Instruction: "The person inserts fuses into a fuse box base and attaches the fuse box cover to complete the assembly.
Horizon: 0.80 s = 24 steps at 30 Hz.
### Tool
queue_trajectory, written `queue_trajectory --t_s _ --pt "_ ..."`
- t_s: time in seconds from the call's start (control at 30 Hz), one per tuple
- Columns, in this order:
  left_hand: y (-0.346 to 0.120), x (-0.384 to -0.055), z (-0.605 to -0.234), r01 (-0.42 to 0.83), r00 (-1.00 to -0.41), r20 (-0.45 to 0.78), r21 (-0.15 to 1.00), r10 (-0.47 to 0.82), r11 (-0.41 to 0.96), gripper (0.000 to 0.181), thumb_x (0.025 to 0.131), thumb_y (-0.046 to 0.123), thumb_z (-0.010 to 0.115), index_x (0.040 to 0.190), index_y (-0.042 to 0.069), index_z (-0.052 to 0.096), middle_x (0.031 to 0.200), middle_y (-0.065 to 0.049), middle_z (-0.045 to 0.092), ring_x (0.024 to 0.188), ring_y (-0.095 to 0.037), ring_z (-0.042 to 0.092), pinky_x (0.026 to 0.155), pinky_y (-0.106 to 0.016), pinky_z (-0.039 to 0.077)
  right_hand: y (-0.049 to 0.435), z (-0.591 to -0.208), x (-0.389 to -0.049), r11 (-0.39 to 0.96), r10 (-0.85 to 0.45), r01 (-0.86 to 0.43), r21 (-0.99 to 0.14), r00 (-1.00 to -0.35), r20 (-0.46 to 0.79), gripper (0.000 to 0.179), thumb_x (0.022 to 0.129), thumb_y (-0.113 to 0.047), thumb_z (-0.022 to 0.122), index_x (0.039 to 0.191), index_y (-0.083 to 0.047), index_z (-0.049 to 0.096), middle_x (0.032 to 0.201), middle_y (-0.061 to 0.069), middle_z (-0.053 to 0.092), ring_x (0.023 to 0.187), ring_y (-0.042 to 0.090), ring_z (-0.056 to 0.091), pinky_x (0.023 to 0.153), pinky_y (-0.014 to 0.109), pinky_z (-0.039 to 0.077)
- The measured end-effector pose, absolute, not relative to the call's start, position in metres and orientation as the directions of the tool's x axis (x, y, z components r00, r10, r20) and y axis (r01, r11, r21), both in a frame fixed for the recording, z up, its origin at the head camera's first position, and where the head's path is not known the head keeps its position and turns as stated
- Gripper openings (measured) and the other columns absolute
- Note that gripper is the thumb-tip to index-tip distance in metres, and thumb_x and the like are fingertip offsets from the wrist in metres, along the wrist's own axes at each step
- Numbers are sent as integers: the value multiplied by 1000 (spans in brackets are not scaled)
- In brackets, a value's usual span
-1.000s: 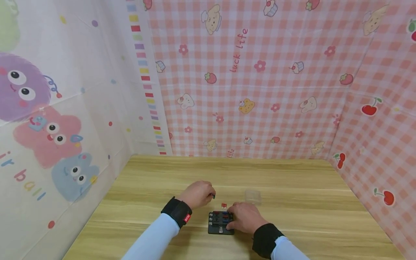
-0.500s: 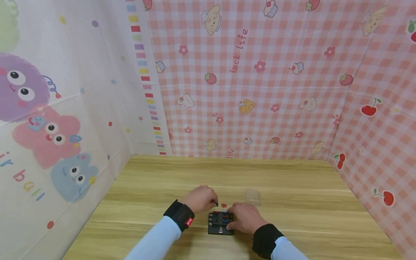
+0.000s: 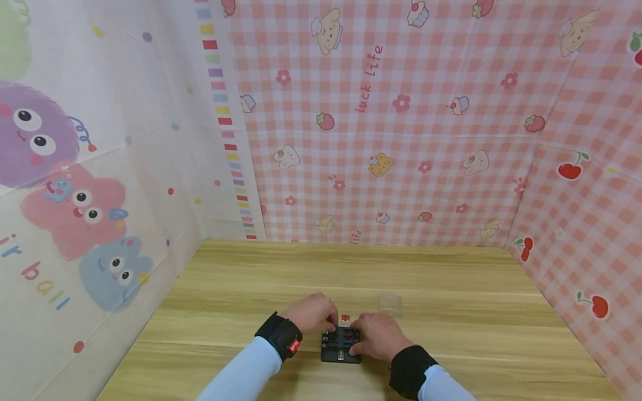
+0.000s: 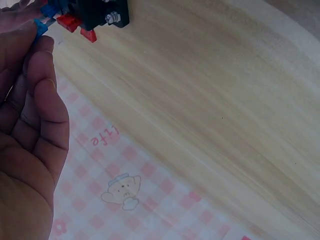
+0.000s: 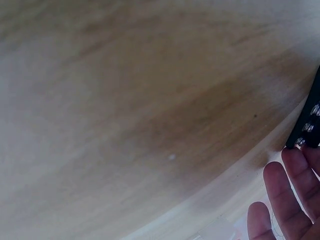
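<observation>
A black fuse block (image 3: 331, 355) with screw terminals and red and blue blade fuses in its slots lies flat on the table. My left hand (image 3: 317, 315) pinches a small blue blade fuse (image 4: 41, 28) between thumb and fingertips, right at the block's far left slots. Fingers partly cover those slots in the head view. On the block's right side, my right hand (image 3: 379, 336) grips the edge, thumb toward the near side and fingers at the far side. In the right wrist view, fingertips (image 5: 292, 156) meet the block's black edge (image 5: 300, 125).
A loose red blade fuse (image 3: 345, 318) lies on the wooden table (image 3: 451, 312) just beyond the block. Farther back, to the right, is a clear plastic cover (image 3: 390, 304). Patterned cloth walls (image 3: 381, 122) enclose the table's back and sides.
My left hand has come toward me and slightly right with the blue fuse, from beyond the block to its far left slots. The right hand stays on the block.
</observation>
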State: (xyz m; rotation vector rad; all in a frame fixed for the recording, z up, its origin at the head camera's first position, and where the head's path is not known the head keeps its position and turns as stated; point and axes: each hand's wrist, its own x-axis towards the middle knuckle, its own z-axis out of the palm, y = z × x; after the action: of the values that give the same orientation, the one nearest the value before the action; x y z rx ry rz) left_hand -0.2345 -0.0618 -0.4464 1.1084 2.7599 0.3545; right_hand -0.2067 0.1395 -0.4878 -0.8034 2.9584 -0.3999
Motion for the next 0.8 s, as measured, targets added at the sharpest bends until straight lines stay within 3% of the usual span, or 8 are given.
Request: queue_trajectory --t_s 0.8 --pt "-59 -234 -465 667 -720 -29 245 693 704 5 82 9 80 80 13 78 69 12 63 62 -1 51 60 -16 43 141 -490 -209 830 -507 -489 -267 -862 4 43 74 -40 86 106 -12 76 89 -3 65 74 12 55 71 37 48"
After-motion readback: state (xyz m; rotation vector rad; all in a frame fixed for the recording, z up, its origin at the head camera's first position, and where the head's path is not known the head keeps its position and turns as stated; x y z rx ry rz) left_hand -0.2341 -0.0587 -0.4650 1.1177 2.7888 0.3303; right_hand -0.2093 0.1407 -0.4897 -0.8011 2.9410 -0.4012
